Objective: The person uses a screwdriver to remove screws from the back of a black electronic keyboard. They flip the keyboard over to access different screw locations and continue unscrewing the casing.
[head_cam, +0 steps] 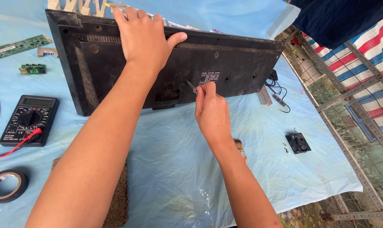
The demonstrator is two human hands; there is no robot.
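- Head view: a big black case (166, 63) stands on its long edge across the top middle of the frame, on a light blue sheet (174, 169). Its back side faces us.
- The long way of the case runs from left to right, and the right end sits a little lower in the frame.
- The left hand (145, 36) lies flat over the top edge of the case, fingers curled over it, holding it steady.
- The right hand (211, 112) is closed around a thin screwdriver (191, 85) in the middle of the frame. The tip points up and left, into the back of the case.
- It looks like a screw is being worked on. I think the next bit needs the tip kept straight and the case kept still.
- A black meter (30, 120) with a red wire sits at the left. A tape roll (6, 185) lies at the lower left. A green board (18, 46) is at the upper left.
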